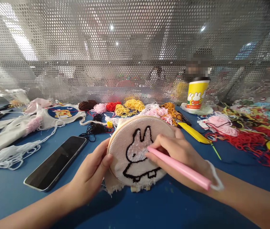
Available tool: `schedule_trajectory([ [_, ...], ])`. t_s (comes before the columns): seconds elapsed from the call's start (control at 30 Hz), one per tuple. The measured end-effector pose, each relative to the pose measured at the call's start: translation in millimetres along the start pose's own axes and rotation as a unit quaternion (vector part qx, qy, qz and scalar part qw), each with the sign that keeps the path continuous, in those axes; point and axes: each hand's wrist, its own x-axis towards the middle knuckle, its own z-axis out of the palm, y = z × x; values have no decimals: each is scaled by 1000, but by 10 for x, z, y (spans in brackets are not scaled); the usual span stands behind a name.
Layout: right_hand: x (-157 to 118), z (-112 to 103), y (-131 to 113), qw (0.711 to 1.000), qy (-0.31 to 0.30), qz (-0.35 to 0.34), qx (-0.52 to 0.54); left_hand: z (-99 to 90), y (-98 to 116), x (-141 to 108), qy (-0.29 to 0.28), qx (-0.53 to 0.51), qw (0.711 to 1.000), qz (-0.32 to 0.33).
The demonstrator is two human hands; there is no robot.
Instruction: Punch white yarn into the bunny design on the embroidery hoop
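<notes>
My left hand (94, 168) grips the left rim of a round embroidery hoop (109, 144), thumb on the front. Stretched in it is cream cloth (119, 140) with a fringed lower edge, tilted up toward me. A rabbit (137, 156) outlined in thick black yarn is worked on the cloth, its head partly filled with pale loops. A pink punch needle pen (180, 167) is held in my right hand (173, 149), its front end at the rabbit's face. White yarn (217, 178) trails from the pen's back end over my wrist. The needle tip is hidden by my fingers.
A black phone (57, 162) lies at left, near white yarn (15, 154) and a finished cloth piece (62, 113). Behind the hoop are yarn bundles (133, 104). At right are a yellow cutter (193, 133), a yellow cup (197, 93) and tangled red yarn (247, 143). A perforated metal screen (135, 47) stands behind.
</notes>
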Motion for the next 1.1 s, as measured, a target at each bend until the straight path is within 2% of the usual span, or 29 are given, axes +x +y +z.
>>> schedule_trajectory([
  [0.1, -39, 64, 39, 1000, -8, 4, 0, -8, 11, 10, -11, -6, 1000, 4],
  [0.23, -107, 144, 39, 998, 28, -35, -43, -1, 34, 12, -9, -27, 1000, -6],
  [0.33, -132, 199, 51, 993, 56, -45, -89, 46, 47, 13, -26, -100, 993, -63],
  [0.43, -139, 266, 93, 991, 89, -12, -104, 129, 34, 22, -94, -259, 948, -162],
  [0.5, -145, 311, 116, 990, 110, 26, -87, 178, 14, 30, -131, -325, 918, -185],
  [0.53, -151, 329, 120, 989, 116, 44, -76, 195, 3, 32, -144, -327, 917, -180],
  [0.6, -167, 356, 113, 990, 114, 68, -52, 213, -13, 28, -159, -285, 931, -161],
  [0.7, -191, 369, 70, 992, 93, 77, -27, 209, -23, 12, -141, -221, 954, -146],
  [0.83, -197, 353, 8, 994, 87, 73, -4, 174, -19, 22, -83, -178, 972, -132],
  [1.0, -215, 336, 0, 997, 72, 0, -40, 114, -62, 67, -24, -125, 988, -86],
  [1.1, -241, 334, 33, 997, 63, -32, -36, 102, -118, 78, -8, -116, 989, -95],
])
